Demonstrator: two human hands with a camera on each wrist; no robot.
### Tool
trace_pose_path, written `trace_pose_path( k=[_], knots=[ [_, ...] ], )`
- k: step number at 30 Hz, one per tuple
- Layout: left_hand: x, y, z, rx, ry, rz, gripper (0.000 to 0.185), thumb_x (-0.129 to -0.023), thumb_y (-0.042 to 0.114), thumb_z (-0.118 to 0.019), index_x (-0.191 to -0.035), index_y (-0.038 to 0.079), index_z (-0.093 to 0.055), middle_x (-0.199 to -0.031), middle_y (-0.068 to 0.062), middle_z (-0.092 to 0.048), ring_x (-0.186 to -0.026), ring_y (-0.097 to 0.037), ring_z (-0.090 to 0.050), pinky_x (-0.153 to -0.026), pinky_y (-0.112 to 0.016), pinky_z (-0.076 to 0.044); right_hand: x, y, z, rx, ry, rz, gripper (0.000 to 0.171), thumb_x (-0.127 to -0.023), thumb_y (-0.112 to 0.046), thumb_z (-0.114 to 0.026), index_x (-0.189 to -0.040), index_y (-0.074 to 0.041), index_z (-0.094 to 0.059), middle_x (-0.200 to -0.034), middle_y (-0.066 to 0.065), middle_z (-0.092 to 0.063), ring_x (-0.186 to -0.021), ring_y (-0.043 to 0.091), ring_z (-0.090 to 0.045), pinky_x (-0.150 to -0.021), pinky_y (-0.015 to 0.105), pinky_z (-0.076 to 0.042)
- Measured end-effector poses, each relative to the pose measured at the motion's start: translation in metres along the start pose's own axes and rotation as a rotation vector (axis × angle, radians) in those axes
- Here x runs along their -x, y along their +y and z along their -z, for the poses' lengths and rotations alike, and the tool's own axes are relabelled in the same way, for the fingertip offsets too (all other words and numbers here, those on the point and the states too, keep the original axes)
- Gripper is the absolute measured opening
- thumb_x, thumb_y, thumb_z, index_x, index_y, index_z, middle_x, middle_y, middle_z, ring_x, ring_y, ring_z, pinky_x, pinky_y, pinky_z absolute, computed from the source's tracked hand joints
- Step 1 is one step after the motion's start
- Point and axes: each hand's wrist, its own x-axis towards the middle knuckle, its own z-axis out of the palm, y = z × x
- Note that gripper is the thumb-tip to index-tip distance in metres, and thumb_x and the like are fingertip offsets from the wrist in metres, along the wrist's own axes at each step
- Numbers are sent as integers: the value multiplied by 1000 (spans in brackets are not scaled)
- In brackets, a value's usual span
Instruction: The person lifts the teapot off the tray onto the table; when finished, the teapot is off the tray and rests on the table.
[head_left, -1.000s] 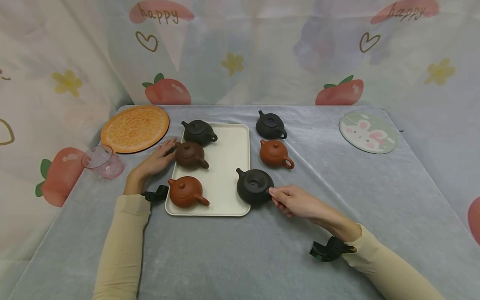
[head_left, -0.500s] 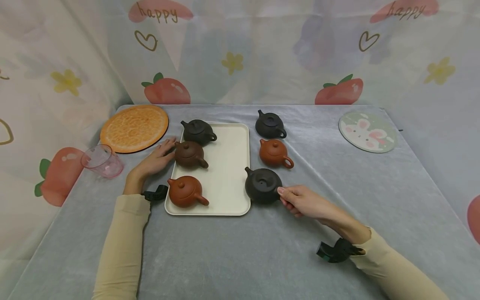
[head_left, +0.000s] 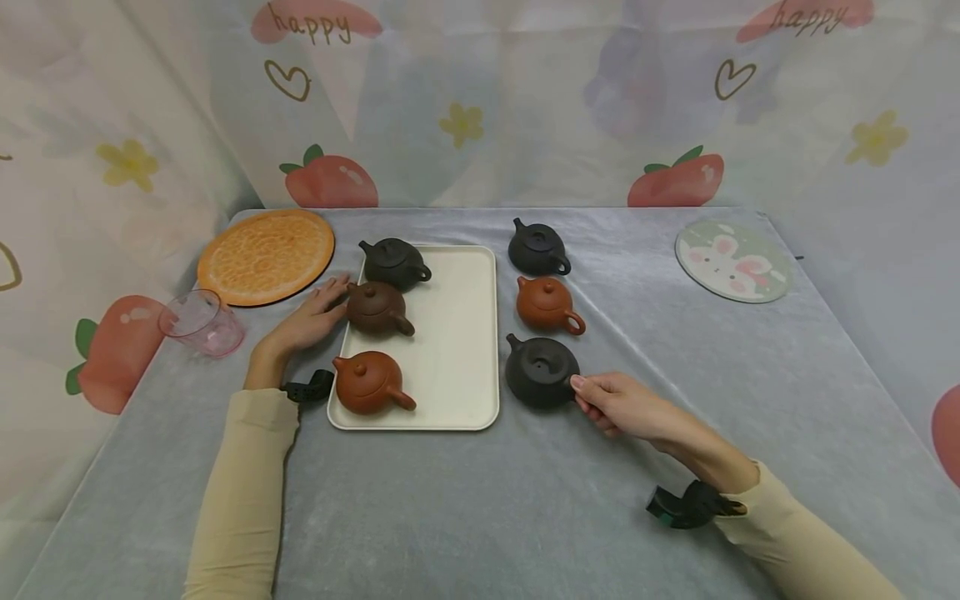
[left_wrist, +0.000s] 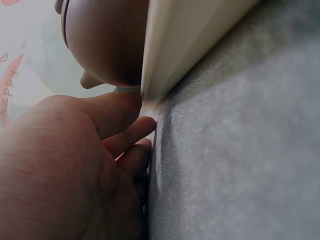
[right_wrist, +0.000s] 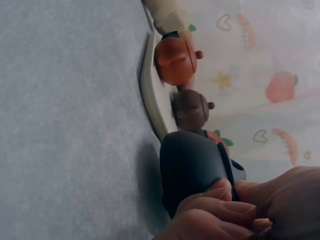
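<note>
Head cam sits high, looking fwd and down across the whole worktop (head_left: 480,500). Left wrist cam is low, v. close, tipped sideways behind the left hand (left_wrist: 65,170) at the tray (left_wrist: 190,40) edge. Right wrist cam, also low, rolled sideways, close behind the right hand (right_wrist: 235,215). All three share the tray.
</note>
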Motion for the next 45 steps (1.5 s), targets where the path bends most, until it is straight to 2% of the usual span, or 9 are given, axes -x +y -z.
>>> trace_pose_path(
  k=[15,21,26,34,45],
  knots=[
    [-1,0,1,0,-6,13,60,-107,33,-33,-156,4,-16,-165,-11,-1,-151,-33,9,-121,-55,4,4,12,6,-35,8,-11,51,-106,-37,-40,-84,9,-47,-65,-2,-41,-50,7,-30,-47,20,-28],
    [-2,-2,2,3,-5,20,61,-106,35,-32,-156,4,-17,-165,-11,1,-151,-33,10,-120,-56,5,6,14,7,-23,12,-23,55,-104,-41,-42,-86,10,-47,-65,-2,-41,-50,8,-30,-47,20,-29],
    [-2,-3,2,1,-7,18,61,-106,35,-32,-156,5,-16,-165,-10,1,-151,-33,10,-121,-56,6,6,15,8,-15,-8,-21,54,-103,-45,-43,-84,6,-49,-64,-1,-40,-51,8,-30,-47,21,-28],
    [-4,-1,0,-12,-4,0,59,-107,32,-33,-155,2,-18,-165,-12,-1,-151,-33,8,-121,-55,4,8,19,11,14,-34,-32,57,-103,-47,-43,-88,7,-53,-62,-2,-42,-49,10,-32,-45,22,-29],
    [-1,-2,0,-9,9,-7,57,-107,29,-33,-155,1,-19,-165,-12,-3,-151,-33,8,-122,-53,4,13,21,15,43,-81,6,52,-103,-45,-43,-93,5,-56,-66,-1,-46,-50,8,-35,-45,21,-29]
  ],
)
